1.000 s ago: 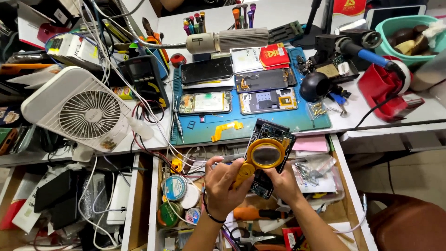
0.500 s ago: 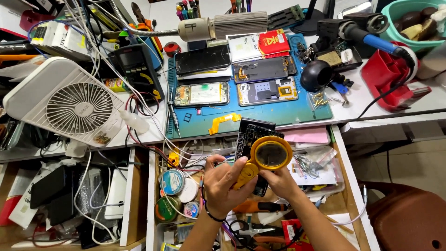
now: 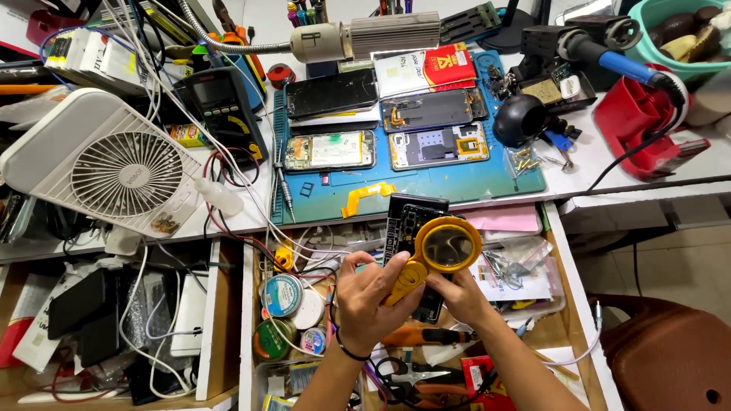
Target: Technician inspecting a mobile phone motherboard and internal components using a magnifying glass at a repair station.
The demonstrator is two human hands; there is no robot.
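Cluttered white table [image 3: 609, 164] with blue mat [image 3: 457, 186], white fan [image 3: 114, 164], dark multimeter [image 3: 221, 103] and four opened phones [image 3: 384, 125] laid out in two rows; open drawer [image 3: 548, 259] below, full of tape rolls, cables, pliers. Left hand [image 3: 373, 301]: fingers closed around handle of yellow magnifier [image 3: 442, 251]. Right hand [image 3: 461, 297]: fingers gripping lower end of dark phone frame [image 3: 411, 228], held upright over drawer, just beneath table edge. Lens positioned directly over frame (contents under lens too small to read). Judged stage: inspection in progress. Frame stripped, no screen fitted. Phones on mat uncovered, boards exposed, reassembly seemingly not yet done.
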